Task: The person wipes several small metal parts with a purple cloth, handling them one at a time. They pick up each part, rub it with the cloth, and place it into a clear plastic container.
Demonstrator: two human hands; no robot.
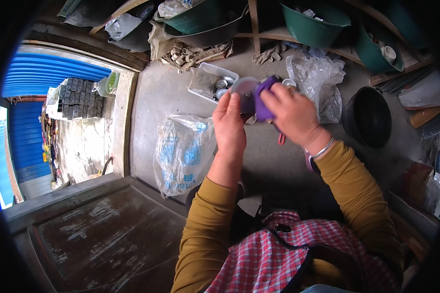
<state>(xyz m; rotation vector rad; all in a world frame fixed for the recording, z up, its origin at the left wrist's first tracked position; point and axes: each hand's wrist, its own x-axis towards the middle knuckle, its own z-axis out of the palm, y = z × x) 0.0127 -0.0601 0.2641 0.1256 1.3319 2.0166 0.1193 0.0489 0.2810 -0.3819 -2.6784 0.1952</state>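
Observation:
Near the upper middle of the view, my left hand grips the edge of a round, translucent disc-like piece. Its exact kind cannot be told, as it is blurred. My right hand holds a purple cloth bunched against the right side of that piece. Behind my hands a clear plastic bin on the concrete floor holds several small round metal parts and a plastic bag. A red-handled tool shows partly below my right hand. A round white piece lies just beyond that hand.
A printed clear plastic bag lies left of my forearms. To the right are crumpled clear plastic and a black tub. Green basins stand along the wooden rack, with gloves beneath. A doorway frame is at left.

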